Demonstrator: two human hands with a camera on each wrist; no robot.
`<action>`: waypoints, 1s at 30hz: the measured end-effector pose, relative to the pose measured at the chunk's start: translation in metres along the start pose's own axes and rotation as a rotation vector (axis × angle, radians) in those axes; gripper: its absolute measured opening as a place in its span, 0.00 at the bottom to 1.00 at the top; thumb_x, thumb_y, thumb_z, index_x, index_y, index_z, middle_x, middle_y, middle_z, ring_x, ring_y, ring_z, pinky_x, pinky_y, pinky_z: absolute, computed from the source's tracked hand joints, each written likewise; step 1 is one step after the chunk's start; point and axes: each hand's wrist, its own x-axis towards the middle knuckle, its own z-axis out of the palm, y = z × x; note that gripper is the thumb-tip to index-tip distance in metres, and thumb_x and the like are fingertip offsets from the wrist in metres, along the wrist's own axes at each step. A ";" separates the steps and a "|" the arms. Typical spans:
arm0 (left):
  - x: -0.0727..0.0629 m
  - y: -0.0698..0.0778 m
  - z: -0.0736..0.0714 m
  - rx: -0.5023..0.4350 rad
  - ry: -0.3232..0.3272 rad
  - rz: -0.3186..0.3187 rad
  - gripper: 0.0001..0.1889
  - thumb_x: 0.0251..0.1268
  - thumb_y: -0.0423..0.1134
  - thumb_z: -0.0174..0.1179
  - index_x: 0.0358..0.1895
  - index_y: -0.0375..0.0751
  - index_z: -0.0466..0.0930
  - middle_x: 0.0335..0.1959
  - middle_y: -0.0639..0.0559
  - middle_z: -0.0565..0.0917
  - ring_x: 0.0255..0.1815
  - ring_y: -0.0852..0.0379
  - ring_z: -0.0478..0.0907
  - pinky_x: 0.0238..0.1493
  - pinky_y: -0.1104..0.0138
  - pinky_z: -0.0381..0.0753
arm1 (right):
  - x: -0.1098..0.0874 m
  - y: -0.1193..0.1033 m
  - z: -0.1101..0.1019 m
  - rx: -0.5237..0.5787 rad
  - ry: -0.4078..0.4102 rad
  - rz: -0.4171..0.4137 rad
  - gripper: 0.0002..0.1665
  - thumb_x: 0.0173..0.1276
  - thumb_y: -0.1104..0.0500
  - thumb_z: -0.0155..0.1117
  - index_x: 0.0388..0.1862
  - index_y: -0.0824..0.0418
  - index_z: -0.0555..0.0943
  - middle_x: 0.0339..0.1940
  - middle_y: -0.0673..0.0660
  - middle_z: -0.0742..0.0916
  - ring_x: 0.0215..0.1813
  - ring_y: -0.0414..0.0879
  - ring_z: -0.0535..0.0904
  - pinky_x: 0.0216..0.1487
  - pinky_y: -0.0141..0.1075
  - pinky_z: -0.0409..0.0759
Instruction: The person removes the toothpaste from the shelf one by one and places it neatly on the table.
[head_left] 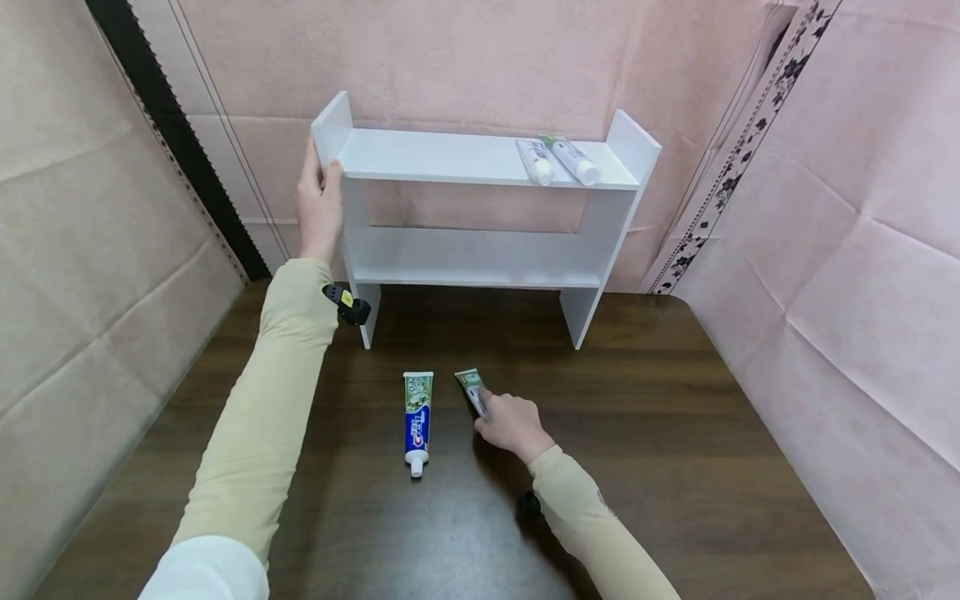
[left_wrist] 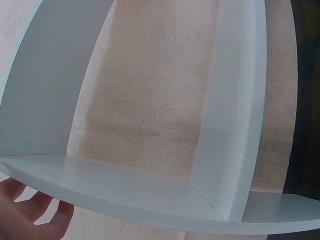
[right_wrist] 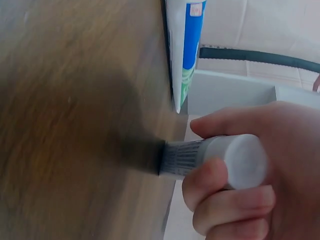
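Note:
My left hand [head_left: 320, 204] grips the left side panel of a white two-tier shelf [head_left: 472, 254]; in the left wrist view its fingers [left_wrist: 60, 217] curl at the panel's edge. In front of the shelf, my right hand [head_left: 513, 425] holds a toothpaste tube [head_left: 472, 387] between thumb and fingers, just above the table. The right wrist view shows this tube's white cap [right_wrist: 247, 161] near the palm. To its left a blue, green and white Crest toothpaste tube [head_left: 417, 425] lies on the table, cap toward me.
Two toothpaste tubes [head_left: 536, 162] lie side by side on the right of the shelf's top board, caps forward. The dark wooden table [head_left: 360, 525] is bordered by pink patterned cloth walls [head_left: 847, 208]. A black strip [head_left: 187, 142] runs down the left corner.

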 end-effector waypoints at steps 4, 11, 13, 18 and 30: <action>0.002 -0.002 0.000 0.005 0.005 0.003 0.30 0.77 0.45 0.41 0.78 0.63 0.46 0.77 0.63 0.56 0.75 0.66 0.56 0.74 0.69 0.57 | -0.002 -0.005 0.004 -0.031 -0.005 -0.017 0.32 0.65 0.54 0.60 0.68 0.61 0.72 0.35 0.60 0.88 0.22 0.46 0.70 0.18 0.37 0.64; 0.012 -0.014 -0.001 0.018 0.017 0.006 0.30 0.76 0.46 0.41 0.77 0.65 0.46 0.77 0.63 0.57 0.75 0.66 0.56 0.73 0.70 0.58 | -0.005 -0.010 0.012 -0.098 0.008 -0.026 0.35 0.62 0.53 0.62 0.68 0.62 0.72 0.30 0.59 0.87 0.21 0.44 0.71 0.18 0.38 0.65; 0.013 -0.016 -0.002 0.021 0.018 0.007 0.30 0.76 0.46 0.41 0.77 0.65 0.46 0.77 0.64 0.57 0.75 0.67 0.56 0.73 0.70 0.58 | -0.006 -0.010 0.014 -0.114 0.012 -0.034 0.35 0.62 0.52 0.62 0.68 0.63 0.71 0.29 0.58 0.87 0.20 0.44 0.71 0.18 0.38 0.66; 0.009 -0.012 -0.002 0.028 0.015 0.008 0.30 0.76 0.46 0.41 0.77 0.64 0.46 0.77 0.63 0.57 0.75 0.67 0.56 0.73 0.70 0.58 | -0.007 -0.010 0.018 -0.153 0.010 -0.062 0.36 0.62 0.52 0.63 0.68 0.64 0.71 0.26 0.57 0.86 0.19 0.43 0.71 0.18 0.37 0.66; 0.004 -0.006 0.000 0.022 0.008 0.007 0.29 0.77 0.46 0.41 0.77 0.64 0.46 0.77 0.62 0.58 0.75 0.66 0.57 0.74 0.69 0.58 | -0.006 -0.015 0.019 -0.144 -0.045 -0.038 0.37 0.64 0.52 0.63 0.68 0.69 0.69 0.31 0.58 0.87 0.19 0.43 0.72 0.18 0.36 0.67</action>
